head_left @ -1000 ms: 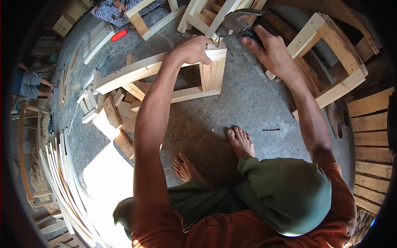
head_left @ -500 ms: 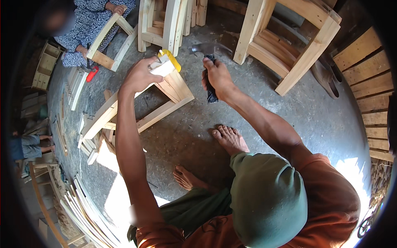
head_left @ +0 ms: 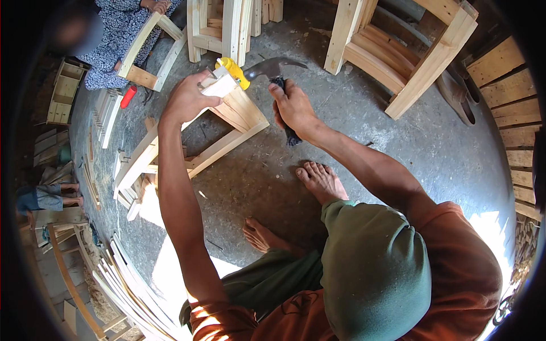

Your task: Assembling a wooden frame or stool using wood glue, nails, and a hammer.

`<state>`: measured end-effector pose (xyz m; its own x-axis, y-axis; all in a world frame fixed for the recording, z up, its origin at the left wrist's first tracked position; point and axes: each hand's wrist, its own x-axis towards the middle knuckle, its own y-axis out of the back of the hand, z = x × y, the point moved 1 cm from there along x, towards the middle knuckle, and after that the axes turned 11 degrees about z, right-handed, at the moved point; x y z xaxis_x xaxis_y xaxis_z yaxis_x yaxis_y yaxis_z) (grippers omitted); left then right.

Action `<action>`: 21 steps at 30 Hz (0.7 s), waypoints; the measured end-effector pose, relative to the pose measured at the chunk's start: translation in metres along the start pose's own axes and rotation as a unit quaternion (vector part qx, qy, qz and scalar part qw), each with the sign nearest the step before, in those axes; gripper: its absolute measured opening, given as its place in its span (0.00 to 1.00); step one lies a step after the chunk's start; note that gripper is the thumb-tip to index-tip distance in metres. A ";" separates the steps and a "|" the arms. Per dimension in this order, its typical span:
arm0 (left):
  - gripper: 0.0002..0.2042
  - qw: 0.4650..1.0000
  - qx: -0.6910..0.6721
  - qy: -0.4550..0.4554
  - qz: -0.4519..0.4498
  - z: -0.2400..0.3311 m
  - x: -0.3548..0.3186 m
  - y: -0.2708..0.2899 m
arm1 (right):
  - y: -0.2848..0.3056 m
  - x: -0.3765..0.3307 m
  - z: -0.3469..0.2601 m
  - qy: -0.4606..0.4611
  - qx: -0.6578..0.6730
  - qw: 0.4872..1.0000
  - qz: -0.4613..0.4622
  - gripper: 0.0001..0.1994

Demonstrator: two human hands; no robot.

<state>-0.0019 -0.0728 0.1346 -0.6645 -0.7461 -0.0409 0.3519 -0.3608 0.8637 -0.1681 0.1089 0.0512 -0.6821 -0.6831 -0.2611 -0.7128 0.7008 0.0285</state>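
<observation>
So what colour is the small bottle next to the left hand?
Yellow bottle, resting on the wooden frame by the left hand; head view.

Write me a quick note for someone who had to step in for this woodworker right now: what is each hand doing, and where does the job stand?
Left hand: gripping the top corner of the wooden frame, holding it steady on the concrete floor.
Right hand: closed around the dark grip of the hammer; its head sits above the frame's top corner, next to a yellow part there that I cannot identify.
Done: the frame looks joined into a shape with legs and rails.
Left: likely more hammering at that corner; whether a nail is in place cannot be seen.
Nearby: finished frames ahead, loose slats to the left, another person working at upper left.
</observation>
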 end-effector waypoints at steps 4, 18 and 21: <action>0.27 0.999 -0.006 -0.036 0.036 0.000 -0.001 -0.001 | 0.000 -0.002 0.002 0.034 -0.070 0.996 -0.043 0.19; 0.31 0.999 -0.004 -0.027 0.038 0.002 -0.005 -0.001 | -0.010 -0.006 0.010 -0.004 -0.034 0.998 -0.045 0.18; 0.36 1.000 0.002 -0.016 0.018 0.003 -0.006 -0.001 | -0.006 -0.005 0.002 0.020 -0.024 0.999 -0.022 0.18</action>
<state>-0.0005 -0.0662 0.1358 -0.6726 -0.7399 0.0071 0.3741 -0.3317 0.8660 -0.1600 0.1090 0.0502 -0.6549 -0.7214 -0.2251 -0.7488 0.6597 0.0643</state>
